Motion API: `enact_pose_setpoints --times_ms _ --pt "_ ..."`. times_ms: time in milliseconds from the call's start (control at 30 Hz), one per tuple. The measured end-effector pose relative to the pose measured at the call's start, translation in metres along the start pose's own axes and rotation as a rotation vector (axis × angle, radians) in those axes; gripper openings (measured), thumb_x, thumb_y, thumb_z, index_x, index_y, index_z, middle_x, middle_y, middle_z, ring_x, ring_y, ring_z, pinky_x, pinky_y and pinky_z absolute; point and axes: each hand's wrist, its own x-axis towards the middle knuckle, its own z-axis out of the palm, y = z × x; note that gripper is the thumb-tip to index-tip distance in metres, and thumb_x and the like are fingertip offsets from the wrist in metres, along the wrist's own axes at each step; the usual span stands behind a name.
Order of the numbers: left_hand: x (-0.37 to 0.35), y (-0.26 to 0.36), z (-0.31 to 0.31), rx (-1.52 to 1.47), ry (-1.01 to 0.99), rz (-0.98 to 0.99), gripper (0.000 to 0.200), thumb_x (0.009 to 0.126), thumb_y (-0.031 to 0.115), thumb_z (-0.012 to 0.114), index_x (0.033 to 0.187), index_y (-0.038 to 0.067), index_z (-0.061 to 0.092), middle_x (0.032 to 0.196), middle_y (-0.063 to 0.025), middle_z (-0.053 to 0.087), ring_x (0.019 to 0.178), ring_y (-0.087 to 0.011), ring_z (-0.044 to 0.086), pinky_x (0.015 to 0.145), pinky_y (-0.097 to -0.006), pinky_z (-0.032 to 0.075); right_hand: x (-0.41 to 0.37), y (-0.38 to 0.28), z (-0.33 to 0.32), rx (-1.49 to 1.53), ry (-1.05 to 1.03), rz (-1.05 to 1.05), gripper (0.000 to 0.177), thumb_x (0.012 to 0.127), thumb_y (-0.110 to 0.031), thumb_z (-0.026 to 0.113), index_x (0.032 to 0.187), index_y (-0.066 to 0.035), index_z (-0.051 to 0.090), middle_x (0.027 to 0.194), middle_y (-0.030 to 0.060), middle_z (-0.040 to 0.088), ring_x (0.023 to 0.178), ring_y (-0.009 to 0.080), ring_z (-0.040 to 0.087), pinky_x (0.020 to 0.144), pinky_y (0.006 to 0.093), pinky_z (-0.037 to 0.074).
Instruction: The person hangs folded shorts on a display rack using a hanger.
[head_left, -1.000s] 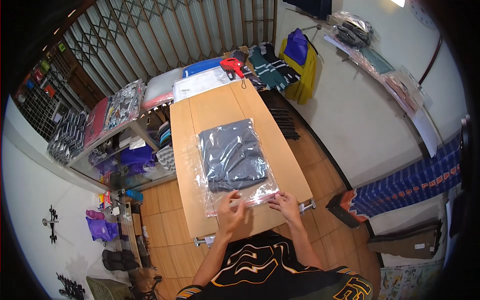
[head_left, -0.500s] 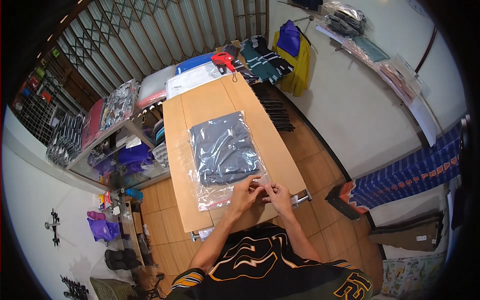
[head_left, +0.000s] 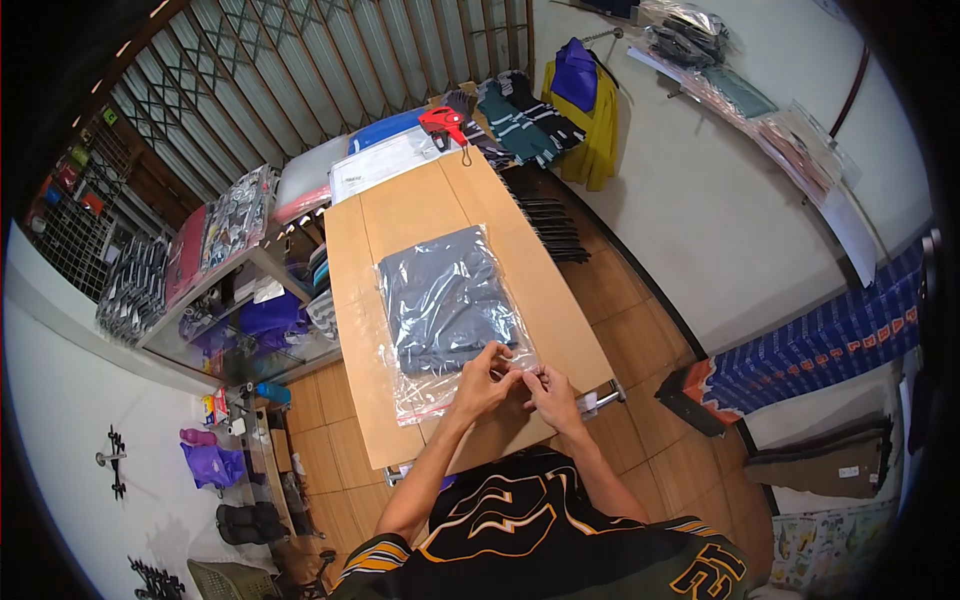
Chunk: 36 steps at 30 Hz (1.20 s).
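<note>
A clear plastic bag [head_left: 452, 318] holding a folded dark grey garment [head_left: 445, 298] is laid flat on the wooden table [head_left: 415, 205], lengthwise and toward the near end, with its red-edged mouth turned to the near edge. Laid so, the thin film is spread smooth and the mouth is brought within easy reach. The bag's near right corner is gripped by both hands. The left hand [head_left: 487, 383] is set over the mouth strip with its fingertips drawn together on the film. The right hand [head_left: 551, 398] is placed just beside it, thumb and fingers likewise pinched shut on the same strip, so that the slippery edge appears to be held taut between the two. Bare wood is seen past the bag up to the table's far end, where white packets [head_left: 385, 163] and a red hand tool [head_left: 443, 122] are rested. Beyond that end striped socks [head_left: 520, 120] are displayed, and along the table's left side a glass shelf unit [head_left: 240, 300] stocked with packed goods is seen
</note>
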Motion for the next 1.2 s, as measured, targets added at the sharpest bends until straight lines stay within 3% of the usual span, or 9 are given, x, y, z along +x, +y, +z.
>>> enact_pose_setpoints --times_ms 200,267,400,533,667,767,833,1200 --pt "0.005 0.0 -0.004 0.061 -0.013 0.028 0.029 0.083 0.008 0.073 0.101 0.002 0.05 0.079 -0.012 0.071 0.072 -0.018 0.07 0.064 -0.0318 0.054 0.001 -0.003 0.001 -0.076 -0.012 -0.02 0.02 0.099 -0.019 0.057 0.103 0.001 0.057 0.089 0.007 0.065 0.075 0.0118 0.063 0.055 0.0266 0.057" --pt "0.006 -0.004 -0.005 0.038 -0.024 0.004 0.03 0.083 0.009 0.074 0.098 0.003 0.049 0.079 -0.01 0.07 0.073 -0.0137 0.068 0.065 -0.029 0.052 0.0 -0.006 -0.001 -0.074 -0.027 -0.018 0.02 0.1 -0.018 0.056 0.103 0.001 0.056 0.088 0.0065 0.065 0.075 0.0116 0.063 0.056 0.0266 0.057" --pt "0.008 -0.018 -0.004 -0.098 -0.017 0.0 0.029 0.084 0.009 0.072 0.1 0.003 0.048 0.077 -0.0111 0.07 0.071 -0.0178 0.069 0.064 -0.0317 0.054 -0.004 -0.009 -0.003 -0.003 -0.112 -0.033 0.019 0.101 -0.017 0.052 0.104 0.002 0.054 0.089 0.0069 0.063 0.076 0.0115 0.063 0.058 0.0268 0.058" --pt "0.003 -0.008 -0.001 -0.001 0.002 0.022 0.028 0.086 0.008 0.071 0.101 0.002 0.048 0.081 -0.0127 0.069 0.072 -0.0179 0.068 0.065 -0.0307 0.054 -0.001 -0.003 -0.006 -0.017 -0.104 -0.004 0.017 0.102 -0.018 0.05 0.106 -0.002 0.053 0.097 0.0068 0.062 0.082 0.0113 0.061 0.064 0.0283 0.06" --pt "-0.002 -0.005 0.004 0.073 0.0 0.095 0.027 0.088 0.007 0.07 0.105 0.0 0.05 0.088 -0.0134 0.069 0.076 -0.0193 0.068 0.067 -0.0317 0.053 -0.001 -0.003 -0.004 0.013 -0.083 0.017 0.018 0.102 -0.019 0.049 0.107 -0.002 0.053 0.099 0.0077 0.061 0.085 0.0125 0.061 0.062 0.0307 0.061" --pt "-0.007 -0.001 0.004 0.094 -0.047 0.119 0.028 0.088 0.006 0.069 0.11 0.001 0.052 0.092 -0.013 0.07 0.079 -0.0216 0.069 0.068 -0.0324 0.053 0.0 -0.003 -0.001 -0.004 -0.04 -0.018 0.02 0.103 -0.021 0.047 0.106 -0.002 0.054 0.097 0.0072 0.061 0.083 0.0127 0.061 0.059 0.0321 0.061" --pt "-0.008 -0.004 0.003 0.094 -0.055 0.133 0.029 0.088 0.006 0.069 0.112 0.002 0.052 0.092 -0.0128 0.07 0.08 -0.0217 0.069 0.068 -0.0325 0.053 0.001 -0.001 0.002 -0.059 0.036 -0.078 0.024 0.102 -0.021 0.047 0.098 0.001 0.056 0.085 0.0089 0.063 0.072 0.0139 0.063 0.053 0.0285 0.058" --pt "-0.005 -0.008 0.008 0.176 -0.022 0.263 0.028 0.09 0.004 0.064 0.117 0.002 0.059 0.097 -0.0154 0.069 0.085 -0.0265 0.068 0.069 -0.0336 0.052 0.005 0.014 -0.002 -0.211 0.107 -0.219 0.023 0.1 -0.019 0.05 0.093 0.001 0.058 0.074 0.0079 0.063 0.067 0.0131 0.061 0.048 0.0291 0.054"
